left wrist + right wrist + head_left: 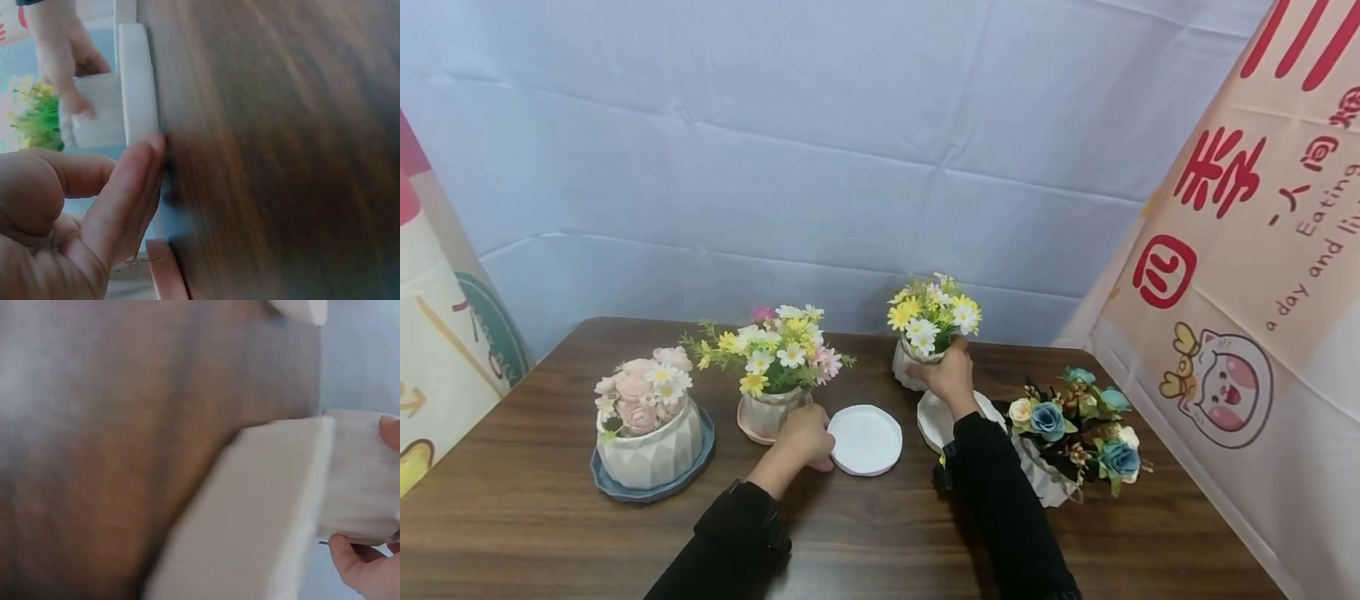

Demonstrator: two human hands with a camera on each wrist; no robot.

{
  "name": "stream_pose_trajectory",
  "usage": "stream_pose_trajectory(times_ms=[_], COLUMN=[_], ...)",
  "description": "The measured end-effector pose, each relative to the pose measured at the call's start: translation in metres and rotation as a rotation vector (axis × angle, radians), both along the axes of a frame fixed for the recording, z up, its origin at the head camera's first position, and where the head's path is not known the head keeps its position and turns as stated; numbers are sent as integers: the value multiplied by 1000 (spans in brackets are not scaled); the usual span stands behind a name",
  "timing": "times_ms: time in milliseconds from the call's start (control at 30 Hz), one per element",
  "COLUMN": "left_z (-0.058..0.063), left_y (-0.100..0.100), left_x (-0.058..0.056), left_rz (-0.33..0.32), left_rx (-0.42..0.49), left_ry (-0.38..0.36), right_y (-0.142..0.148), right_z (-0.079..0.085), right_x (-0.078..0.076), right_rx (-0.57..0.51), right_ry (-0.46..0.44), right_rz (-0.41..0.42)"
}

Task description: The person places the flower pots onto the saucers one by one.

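My left hand (pixel 805 435) is at the near left of a round white saucer (pixel 865 440), which lies flat on the table. In the left wrist view the fingertips (pixel 134 165) touch that saucer's rim (pixel 139 81). Farther back, my right hand (pixel 949 373) grips a small white flowerpot (pixel 904 368) of yellow and white daisies (pixel 932 312). In the right wrist view, fingers and thumb lie on both sides of the pot (pixel 359 478). A second white saucer (pixel 931 421) lies in front of that pot, partly covered by my right forearm.
At far left, a white pot (pixel 651 450) of pink roses stands on a blue saucer (pixel 703 458). Beside my left hand is a potted daisy bunch (pixel 775 350) on a pinkish saucer (pixel 748 429). A white pot (pixel 1048 479) with blue flowers (pixel 1048 421) tilts at right.
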State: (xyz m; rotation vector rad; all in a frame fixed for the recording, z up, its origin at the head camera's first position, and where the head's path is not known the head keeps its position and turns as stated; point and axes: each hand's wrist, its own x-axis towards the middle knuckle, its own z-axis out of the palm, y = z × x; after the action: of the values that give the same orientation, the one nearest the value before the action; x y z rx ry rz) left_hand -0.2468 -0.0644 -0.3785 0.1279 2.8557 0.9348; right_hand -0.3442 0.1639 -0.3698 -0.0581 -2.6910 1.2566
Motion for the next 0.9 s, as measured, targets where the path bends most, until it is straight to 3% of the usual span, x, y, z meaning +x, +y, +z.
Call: stream_pose_trajectory(times_ms=[133, 267, 600, 900], left_z=[1, 1, -1, 0], left_y=[-1, -1, 1, -1], left_x=[0, -1, -1, -1], left_rz=[-4, -6, -9, -7], left_rx=[-12, -40, -20, -23], left_ry=[12, 20, 10, 27], right_y=[0, 0, 6, -2], right_z=[11, 17, 15, 19], right_x=[2, 3, 6, 18], right_rx=[-19, -23, 15, 32], right_ry=[38, 17, -20, -67], right_rz=[2, 3, -12, 17])
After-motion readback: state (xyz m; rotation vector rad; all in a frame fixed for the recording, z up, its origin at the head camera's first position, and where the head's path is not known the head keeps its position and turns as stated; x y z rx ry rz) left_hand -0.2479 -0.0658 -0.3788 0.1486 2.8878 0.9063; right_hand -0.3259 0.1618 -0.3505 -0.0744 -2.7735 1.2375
